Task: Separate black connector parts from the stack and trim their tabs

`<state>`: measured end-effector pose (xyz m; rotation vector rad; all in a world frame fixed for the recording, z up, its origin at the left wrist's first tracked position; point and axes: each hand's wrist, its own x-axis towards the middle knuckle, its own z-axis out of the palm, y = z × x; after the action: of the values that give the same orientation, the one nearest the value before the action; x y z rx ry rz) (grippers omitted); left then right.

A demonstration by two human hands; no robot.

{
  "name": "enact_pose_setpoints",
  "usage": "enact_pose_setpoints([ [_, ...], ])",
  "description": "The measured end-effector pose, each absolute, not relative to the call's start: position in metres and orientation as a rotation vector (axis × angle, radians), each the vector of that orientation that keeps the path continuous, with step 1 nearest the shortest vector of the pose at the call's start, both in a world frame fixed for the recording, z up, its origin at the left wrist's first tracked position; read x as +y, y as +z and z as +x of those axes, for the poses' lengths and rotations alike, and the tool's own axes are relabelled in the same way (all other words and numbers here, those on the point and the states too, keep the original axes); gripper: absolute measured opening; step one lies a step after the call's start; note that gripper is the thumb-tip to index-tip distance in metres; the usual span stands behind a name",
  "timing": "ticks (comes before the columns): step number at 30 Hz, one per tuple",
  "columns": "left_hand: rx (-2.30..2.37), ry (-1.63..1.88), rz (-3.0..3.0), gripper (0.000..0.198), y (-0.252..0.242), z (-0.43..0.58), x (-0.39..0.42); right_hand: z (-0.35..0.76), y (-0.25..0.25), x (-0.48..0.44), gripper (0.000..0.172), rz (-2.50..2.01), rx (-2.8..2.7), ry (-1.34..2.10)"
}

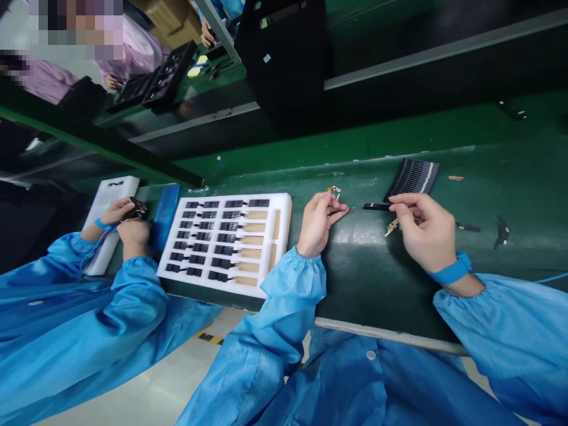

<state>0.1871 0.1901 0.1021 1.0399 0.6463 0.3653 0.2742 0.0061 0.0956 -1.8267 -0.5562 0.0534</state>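
Note:
My left hand [318, 223] is closed in a pinch above the green bench. A small gold-and-white part [336, 190] shows at its fingertips; its kind is too small to make out. My right hand [425, 229] has thumb and fingers closed on a slim black strip [375, 206], whose end points toward my left hand. Below those fingers, a small gold-coloured piece [391, 227] sticks out; whether it is gripped too I cannot tell. Just behind my right hand lies a row of black strips [410, 178] side by side.
A white foam tray [270, 254] with black parts in its slots stands left of my left hand. Loose black pieces [502, 231] lie at the right. Farther left, a co-worker's hands [133, 231] hold a dark part. A green post [146, 160] crosses at the back left.

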Motion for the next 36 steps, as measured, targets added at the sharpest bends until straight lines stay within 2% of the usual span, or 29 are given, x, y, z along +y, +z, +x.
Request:
enact_pose_setpoints([
  [4,0.475,0.393,1.283,0.031,0.106,0.185,0.181,0.277,0.095,0.005,0.017,-1.760,-0.521,0.192],
  [8,0.528,0.380,1.333,0.039,0.111,0.183,0.178,0.275,0.088,0.007,0.016,-1.896,-0.887,0.104],
  [11,0.564,0.305,1.225,0.038,0.115,0.183,0.182,0.268,0.082,0.009,0.020,-1.934,-1.176,0.026],
  [15,0.498,0.105,1.092,0.034,0.118,0.182,0.181,0.260,0.077,0.011,0.028,-1.939,-1.276,0.063],
  [18,0.484,0.080,1.036,0.031,0.117,0.183,0.176,0.259,0.075,0.011,0.022,-1.919,-1.368,0.187],
  [21,0.509,0.084,1.021,0.030,0.116,0.183,0.174,0.260,0.073,0.010,0.012,-1.907,-1.477,0.230],
  [26,0.521,0.128,1.035,0.026,0.114,0.184,0.175,0.269,0.081,0.006,0.016,-1.861,-1.423,0.243],
  [29,0.545,0.168,1.044,0.025,0.116,0.184,0.175,0.271,0.090,0.003,0.016,-1.893,-1.396,0.127],
  [36,0.615,0.295,1.083,0.024,0.119,0.186,0.182,0.251,0.088,0.004,0.021,-1.645,-1.910,0.161],
])
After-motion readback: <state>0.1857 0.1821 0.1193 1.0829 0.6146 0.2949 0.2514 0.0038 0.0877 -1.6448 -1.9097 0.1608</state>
